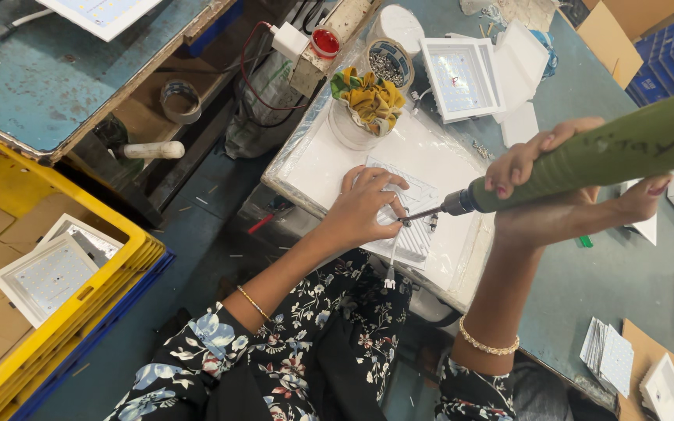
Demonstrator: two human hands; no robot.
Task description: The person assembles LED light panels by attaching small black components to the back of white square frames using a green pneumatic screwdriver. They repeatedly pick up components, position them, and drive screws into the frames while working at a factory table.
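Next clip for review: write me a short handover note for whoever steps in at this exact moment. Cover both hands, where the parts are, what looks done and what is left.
Left hand: pressed flat on the ribbed white panel, steadying it on the plastic-covered work pad.
Right hand: gripping the green electric screwdriver, its bit tip at a point on the panel beside the left fingers.
Parts: tin of screws behind the pad; white framed light panel farther back; more framed panels in the yellow crate to the left.
Done: panel is positioned with the bit at a screw point.
Left: cannot tell how many screws are already in; check before continuing.
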